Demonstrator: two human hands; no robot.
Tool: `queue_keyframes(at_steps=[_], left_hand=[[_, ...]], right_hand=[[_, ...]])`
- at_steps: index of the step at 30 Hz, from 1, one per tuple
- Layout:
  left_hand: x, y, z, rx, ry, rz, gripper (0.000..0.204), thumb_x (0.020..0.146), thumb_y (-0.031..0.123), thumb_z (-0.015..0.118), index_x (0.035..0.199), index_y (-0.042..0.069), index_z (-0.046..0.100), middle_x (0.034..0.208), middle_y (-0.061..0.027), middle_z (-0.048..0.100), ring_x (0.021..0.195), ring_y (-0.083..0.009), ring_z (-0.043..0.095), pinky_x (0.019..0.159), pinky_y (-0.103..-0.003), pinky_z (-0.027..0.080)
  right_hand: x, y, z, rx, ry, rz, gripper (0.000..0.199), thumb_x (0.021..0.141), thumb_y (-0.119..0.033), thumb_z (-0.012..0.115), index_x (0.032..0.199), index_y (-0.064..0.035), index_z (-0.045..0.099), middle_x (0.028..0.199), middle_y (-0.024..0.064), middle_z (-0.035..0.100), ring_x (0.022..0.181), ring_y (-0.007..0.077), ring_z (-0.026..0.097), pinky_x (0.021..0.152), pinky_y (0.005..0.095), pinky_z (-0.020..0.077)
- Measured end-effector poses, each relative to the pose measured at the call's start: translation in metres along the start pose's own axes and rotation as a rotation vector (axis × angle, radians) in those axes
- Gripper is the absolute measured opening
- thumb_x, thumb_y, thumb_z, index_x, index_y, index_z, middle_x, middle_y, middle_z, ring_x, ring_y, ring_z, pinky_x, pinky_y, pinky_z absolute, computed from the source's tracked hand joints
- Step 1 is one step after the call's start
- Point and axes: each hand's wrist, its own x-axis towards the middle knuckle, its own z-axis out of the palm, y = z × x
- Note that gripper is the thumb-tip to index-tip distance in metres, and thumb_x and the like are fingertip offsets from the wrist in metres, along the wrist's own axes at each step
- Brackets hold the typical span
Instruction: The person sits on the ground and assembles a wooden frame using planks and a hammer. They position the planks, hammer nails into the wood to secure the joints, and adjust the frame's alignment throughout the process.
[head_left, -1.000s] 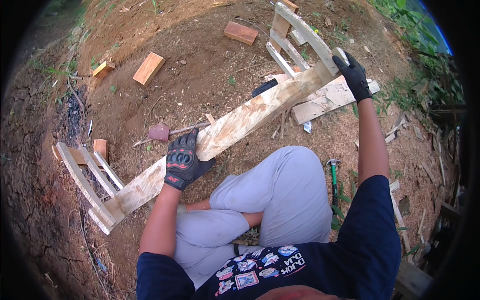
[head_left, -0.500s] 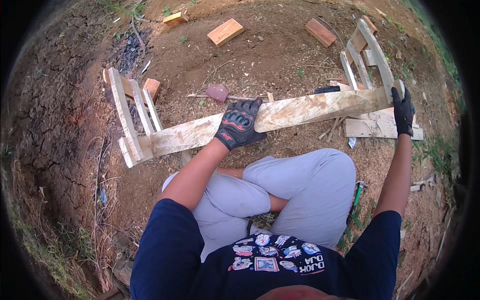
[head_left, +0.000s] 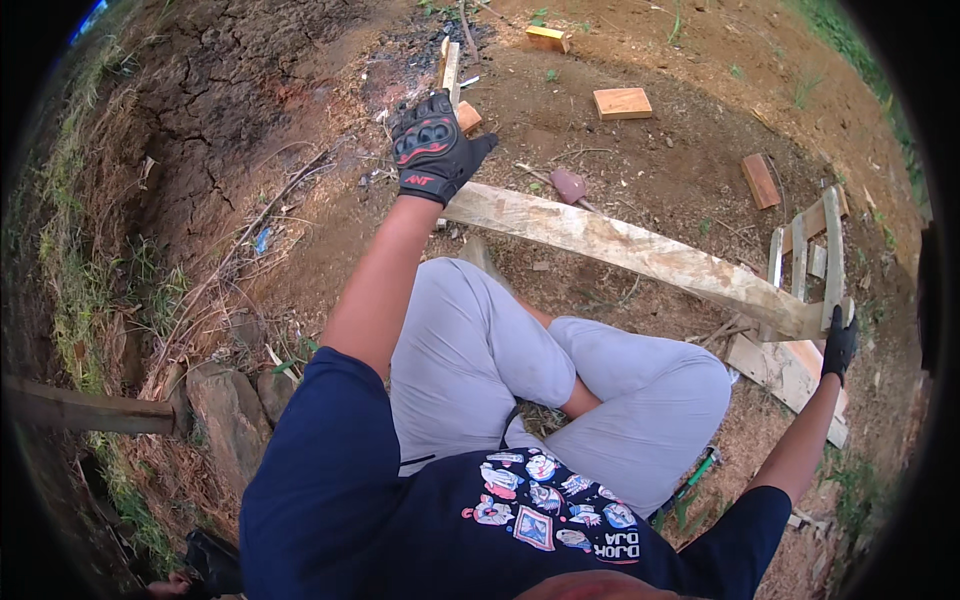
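A wooden frame of a long pale plank (head_left: 610,240) with slatted uprights at both ends stretches in front of my knees. My left hand (head_left: 432,148), in a black glove with red trim, is closed over the frame's left end, thumb sticking out to the right. It hides most of the slats there. At the other end, my right hand (head_left: 840,345), also gloved, has its fingers wrapped round the corner beside the curved right upright (head_left: 833,245). The plank's middle is untouched by either hand.
Orange-brown wood blocks (head_left: 622,103) lie beyond the plank, with a reddish stone (head_left: 567,186) nearer. Loose boards (head_left: 775,375) rest under the right end. A green-handled hammer (head_left: 697,475) lies by my right knee. Rocks (head_left: 228,415) and a wooden bar (head_left: 90,408) are at left.
My left hand has slid from the plank's middle to its left end. The view has turned left, so the frame appears tilted, its right end lower. My right hand stays at the right end.
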Motion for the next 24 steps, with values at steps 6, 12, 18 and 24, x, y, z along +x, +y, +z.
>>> queue_keyframes(at_steps=[6, 12, 18, 24], left_hand=[[0.057, -0.077, 0.062, 0.185, -0.389, -0.231, 0.075, 0.074, 0.048, 0.081, 0.137, 0.008, 0.071, 0.138, -0.0194, 0.070, 0.124, -0.0353, 0.070, 0.105, -0.045, 0.056], [0.053, -0.093, 0.044, 0.098, -0.451, -0.004, 0.061, 0.073, 0.048, 0.082, 0.117, 0.006, 0.081, 0.115, -0.0210, 0.078, 0.104, -0.0332, 0.077, 0.093, -0.044, 0.059], [0.055, -0.097, 0.039, 0.088, -0.473, 0.048, 0.064, 0.070, 0.047, 0.085, 0.119, 0.006, 0.080, 0.111, -0.0206, 0.079, 0.099, -0.0359, 0.078, 0.092, -0.043, 0.060], [0.058, -0.106, 0.027, 0.025, -0.508, -0.085, 0.063, 0.070, 0.047, 0.086, 0.118, 0.007, 0.081, 0.110, -0.0187, 0.080, 0.097, -0.0335, 0.079, 0.091, -0.042, 0.061]], right_hand=[[0.008, 0.001, 0.007, 0.005, 0.042, -0.010, 0.076, 0.099, -0.061, 0.065, 0.152, -0.0068, 0.058, 0.136, 0.0227, 0.070, 0.126, 0.0406, 0.067, 0.106, 0.0502, 0.0492], [0.002, 0.013, 0.019, 0.010, 0.034, 0.038, 0.078, 0.098, -0.061, 0.067, 0.152, -0.0052, 0.057, 0.139, 0.0227, 0.069, 0.125, 0.0390, 0.067, 0.107, 0.0483, 0.0501], [0.028, 0.035, 0.010, 0.161, 0.019, 0.029, 0.078, 0.097, -0.060, 0.069, 0.152, -0.0050, 0.057, 0.136, 0.0203, 0.071, 0.123, 0.0353, 0.070, 0.105, 0.0462, 0.0523], [0.020, 0.036, 0.023, 0.088, 0.057, 0.020, 0.073, 0.098, -0.060, 0.068, 0.148, -0.0081, 0.062, 0.134, 0.0187, 0.072, 0.120, 0.0336, 0.071, 0.104, 0.0450, 0.0528]])
